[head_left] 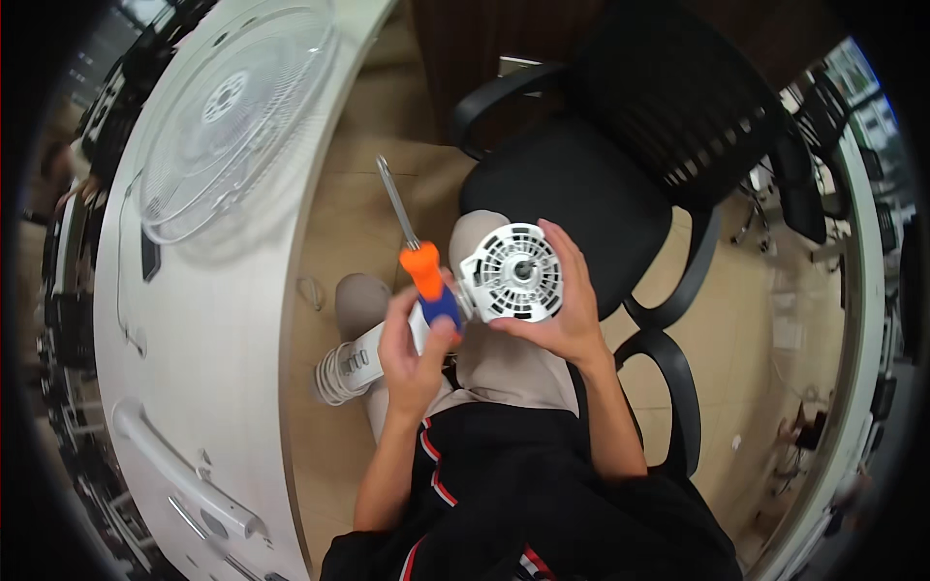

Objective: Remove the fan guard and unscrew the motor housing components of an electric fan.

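Observation:
My left hand (pixel 412 351) is closed round the orange and blue handle of a screwdriver (pixel 422 271). Its metal shaft points up and away, toward the far left, touching nothing. With fingers curled round its right side, my right hand (pixel 573 312) grips a round white fan motor housing (pixel 516 274). The housing's slotted face is turned up, with a dark hub at its centre. Partly behind my left hand, a white fan body with buttons (pixel 360 360) lies across my lap. A white cord (pixel 334 376) is coiled round its left end.
On the white table (pixel 218 358) at left lie a round fan grille (pixel 228 116), a white curved tube (pixel 179 470) and a metal rod (pixel 208 533). A black office chair (pixel 572 184) stands ahead to the right, its armrests close to my right arm.

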`<state>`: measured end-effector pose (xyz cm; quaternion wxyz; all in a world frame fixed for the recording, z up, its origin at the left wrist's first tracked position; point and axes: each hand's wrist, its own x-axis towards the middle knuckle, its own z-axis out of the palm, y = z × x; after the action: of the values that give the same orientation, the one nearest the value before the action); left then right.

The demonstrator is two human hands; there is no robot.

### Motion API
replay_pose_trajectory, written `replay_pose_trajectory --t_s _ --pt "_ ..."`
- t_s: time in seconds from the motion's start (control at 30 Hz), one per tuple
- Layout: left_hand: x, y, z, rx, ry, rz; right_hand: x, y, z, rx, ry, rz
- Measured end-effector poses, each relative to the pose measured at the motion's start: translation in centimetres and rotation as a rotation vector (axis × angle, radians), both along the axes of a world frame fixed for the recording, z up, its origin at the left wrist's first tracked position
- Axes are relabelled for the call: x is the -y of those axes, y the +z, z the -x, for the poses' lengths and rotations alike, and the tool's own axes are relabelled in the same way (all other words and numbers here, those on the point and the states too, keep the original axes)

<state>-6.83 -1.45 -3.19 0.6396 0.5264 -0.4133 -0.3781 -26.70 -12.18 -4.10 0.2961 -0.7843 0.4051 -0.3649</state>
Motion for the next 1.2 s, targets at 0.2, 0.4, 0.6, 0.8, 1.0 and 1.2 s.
replay_pose_trajectory --t_s 0.2,0.4,0.6,0.8,1.0,1.2 --pt "4.4 -3.8 0.3 0.060 0.036 -0.085 0.2 -0.2 0.9 0.030 0.025 0.018" --pt "3.8 -3.8 0.2 -0.047 0.013 -0.085 -1.8 2.4 0.7 0.029 -0.018 0.189" --pt "3.7 -3.7 0.3 -0.016 0.018 -0.083 -6.7 7.2 -1.2 0.133 0.108 0.273" --pt "3.8 -3.3 0.0 -0.074 0.036 -0.092 -6.6 5.8 -6.0 -0.154 0.050 -0.114" --pt "3.4 -3.3 -0.7 -0.166 -0.075 -0.110 -5.6 3.4 -7.4 -0.201 0.088 0.071" --pt "3.5 -3.9 -1.1 -0.127 -0.061 -0.067 -5.2 1.7 -7.8 -0.124 0.011 0.112"
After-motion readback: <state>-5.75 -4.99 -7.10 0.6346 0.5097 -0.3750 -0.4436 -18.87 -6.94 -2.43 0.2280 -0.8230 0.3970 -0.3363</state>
